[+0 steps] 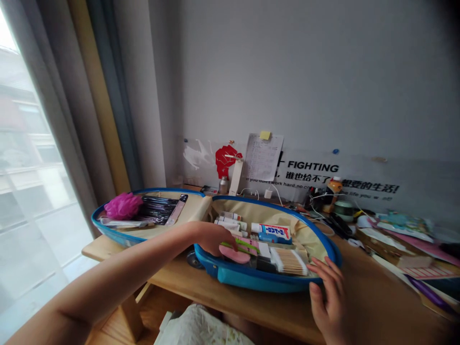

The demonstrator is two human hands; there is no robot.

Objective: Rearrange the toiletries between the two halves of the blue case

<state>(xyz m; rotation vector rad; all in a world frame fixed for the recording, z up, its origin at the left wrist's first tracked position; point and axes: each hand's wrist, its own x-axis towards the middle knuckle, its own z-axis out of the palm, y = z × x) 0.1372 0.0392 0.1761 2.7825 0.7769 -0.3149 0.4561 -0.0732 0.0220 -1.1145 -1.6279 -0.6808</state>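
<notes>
A blue-rimmed case (251, 280) lies open on the wooden table. My left hand (215, 238) reaches into its right half, its fingers closed on a green strip (247, 246) above a pink oval item (235, 255). My right hand (327, 287) rests at the case's right rim, fingers apart and holding nothing. Beside the pink item are a bundle of cotton swabs (290, 261), a toothpaste tube (271, 230), a blue tube (275, 238) and several small white tubes (230, 223). In the left half lie a magenta bath puff (124, 206) and a pack of dark sticks (158, 208).
Papers, bags and a purple object (431, 292) clutter the table's right side. Behind the case stand a small bottle (223, 185), a white upright stand (236, 177) and an orange-capped bottle (332, 191). Curtains hang by the window at left.
</notes>
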